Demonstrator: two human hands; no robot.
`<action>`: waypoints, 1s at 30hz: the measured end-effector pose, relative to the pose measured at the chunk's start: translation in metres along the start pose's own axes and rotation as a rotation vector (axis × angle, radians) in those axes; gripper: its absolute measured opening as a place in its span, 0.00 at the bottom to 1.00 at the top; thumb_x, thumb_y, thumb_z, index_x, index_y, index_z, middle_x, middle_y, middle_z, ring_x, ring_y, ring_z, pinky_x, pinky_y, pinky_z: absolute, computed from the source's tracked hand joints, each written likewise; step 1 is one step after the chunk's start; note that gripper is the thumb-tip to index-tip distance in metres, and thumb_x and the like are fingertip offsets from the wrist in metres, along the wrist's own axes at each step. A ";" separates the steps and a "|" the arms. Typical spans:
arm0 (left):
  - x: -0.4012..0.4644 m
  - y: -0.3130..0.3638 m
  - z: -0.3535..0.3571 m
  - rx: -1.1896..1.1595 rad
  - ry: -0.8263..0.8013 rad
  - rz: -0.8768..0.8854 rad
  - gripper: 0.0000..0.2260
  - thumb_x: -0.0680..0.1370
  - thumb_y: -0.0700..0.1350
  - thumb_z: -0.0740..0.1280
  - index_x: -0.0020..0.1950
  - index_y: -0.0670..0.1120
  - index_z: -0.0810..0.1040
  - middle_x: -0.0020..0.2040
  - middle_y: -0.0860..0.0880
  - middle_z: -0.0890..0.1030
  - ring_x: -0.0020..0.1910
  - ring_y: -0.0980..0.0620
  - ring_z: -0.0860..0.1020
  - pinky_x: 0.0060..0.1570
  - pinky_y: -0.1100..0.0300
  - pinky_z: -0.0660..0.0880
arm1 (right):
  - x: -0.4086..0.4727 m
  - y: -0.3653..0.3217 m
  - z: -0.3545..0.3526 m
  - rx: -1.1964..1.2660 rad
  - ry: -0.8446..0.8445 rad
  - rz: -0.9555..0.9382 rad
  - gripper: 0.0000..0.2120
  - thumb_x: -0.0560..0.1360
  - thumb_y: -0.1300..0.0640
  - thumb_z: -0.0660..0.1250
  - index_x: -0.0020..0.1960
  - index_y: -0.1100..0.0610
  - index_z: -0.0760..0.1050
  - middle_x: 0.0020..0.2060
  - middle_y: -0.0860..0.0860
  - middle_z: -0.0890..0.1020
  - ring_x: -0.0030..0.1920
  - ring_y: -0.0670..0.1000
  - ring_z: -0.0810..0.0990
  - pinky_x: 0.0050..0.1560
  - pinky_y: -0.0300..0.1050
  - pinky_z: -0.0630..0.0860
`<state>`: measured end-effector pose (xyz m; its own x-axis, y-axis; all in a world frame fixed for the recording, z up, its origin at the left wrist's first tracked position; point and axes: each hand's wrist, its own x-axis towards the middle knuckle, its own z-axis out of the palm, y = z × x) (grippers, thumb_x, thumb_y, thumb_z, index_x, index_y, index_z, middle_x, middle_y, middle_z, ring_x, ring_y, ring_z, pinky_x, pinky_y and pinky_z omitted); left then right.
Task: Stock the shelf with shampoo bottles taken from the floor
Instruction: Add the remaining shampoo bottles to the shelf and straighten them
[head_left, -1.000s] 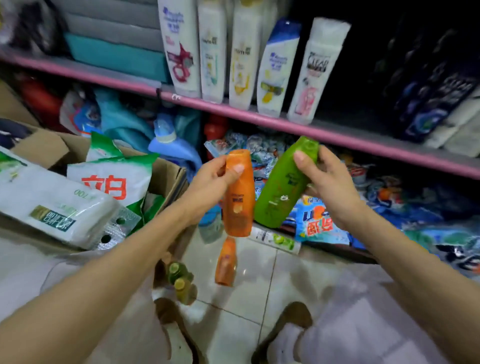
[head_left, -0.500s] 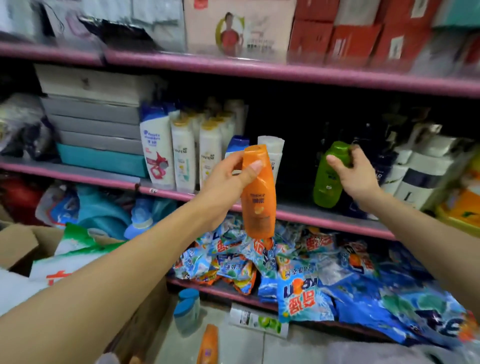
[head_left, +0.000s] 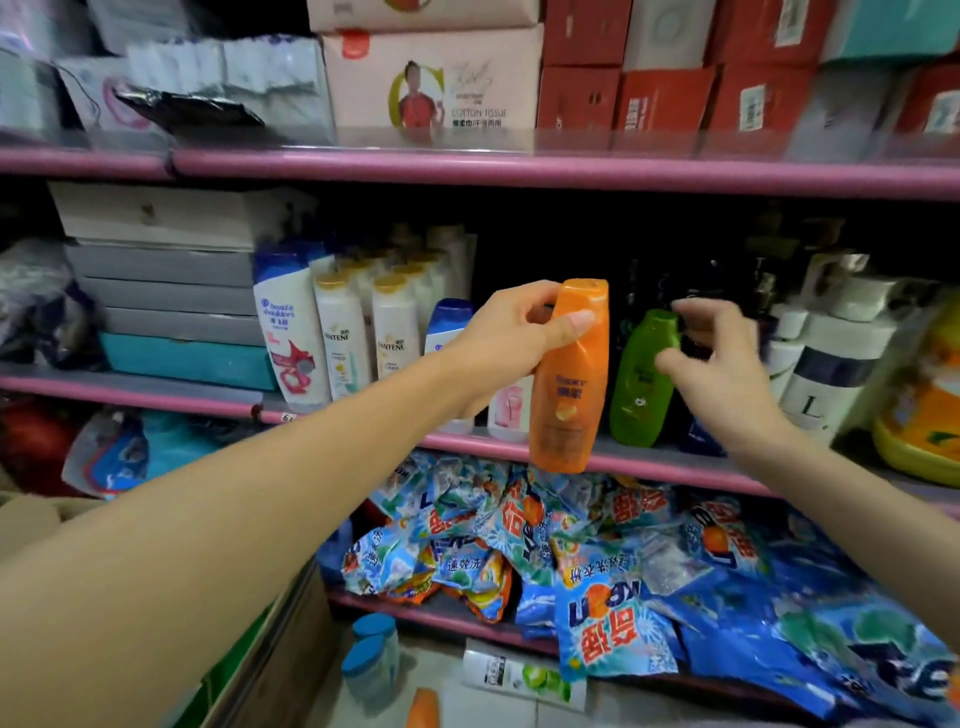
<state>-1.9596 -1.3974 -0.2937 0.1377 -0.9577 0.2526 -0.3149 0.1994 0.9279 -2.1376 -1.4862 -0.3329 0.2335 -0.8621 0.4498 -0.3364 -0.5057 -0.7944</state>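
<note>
Now the green bottle (head_left: 643, 378) stands upright on the middle shelf (head_left: 649, 460), just right of the gap beside the white shampoo bottles (head_left: 343, 332); half a second ago the right hand (head_left: 719, 364) was still wrapped around its top. That hand has since let go: its fingers (head_left: 696, 305) are spread and loosely curved close to the cap, grasping nothing, so this bottle looks delivered. The left hand (head_left: 511, 338) keeps its hold on the orange bottle (head_left: 571, 379), thumb across the front near the cap and fingers behind, carrying it upright in front of the shelf edge, its base hanging below the pink lip and not yet resting on anything. It has drifted rightward toward the open spot left of the green one, which is probably where it belongs next. More stock remains below: another orange bottle (head_left: 423, 709) shows at the bottom edge, down on the floor.
</note>
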 end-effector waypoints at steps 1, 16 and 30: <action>0.003 0.001 0.003 0.021 0.016 0.010 0.07 0.79 0.46 0.65 0.56 0.49 0.76 0.53 0.48 0.81 0.53 0.50 0.80 0.55 0.54 0.76 | -0.008 -0.004 -0.001 0.102 -0.167 0.011 0.24 0.72 0.60 0.68 0.66 0.51 0.66 0.61 0.50 0.72 0.59 0.47 0.74 0.55 0.35 0.70; 0.053 0.011 0.003 0.806 0.015 0.234 0.17 0.74 0.43 0.71 0.62 0.50 0.76 0.54 0.52 0.77 0.49 0.53 0.75 0.50 0.61 0.73 | 0.027 0.000 0.048 -0.091 -0.266 -0.092 0.20 0.68 0.55 0.75 0.56 0.55 0.72 0.51 0.50 0.80 0.50 0.52 0.79 0.46 0.41 0.74; 0.083 -0.014 0.012 1.057 -0.003 0.214 0.16 0.77 0.43 0.68 0.65 0.49 0.76 0.62 0.46 0.77 0.58 0.46 0.76 0.57 0.53 0.74 | 0.042 0.027 0.065 -0.170 -0.313 0.009 0.24 0.67 0.53 0.77 0.58 0.52 0.70 0.51 0.47 0.77 0.51 0.49 0.75 0.48 0.42 0.71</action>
<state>-1.9552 -1.4824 -0.2891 -0.0184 -0.9252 0.3791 -0.9840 0.0841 0.1573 -2.0776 -1.5337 -0.3617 0.4896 -0.8273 0.2754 -0.4801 -0.5195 -0.7068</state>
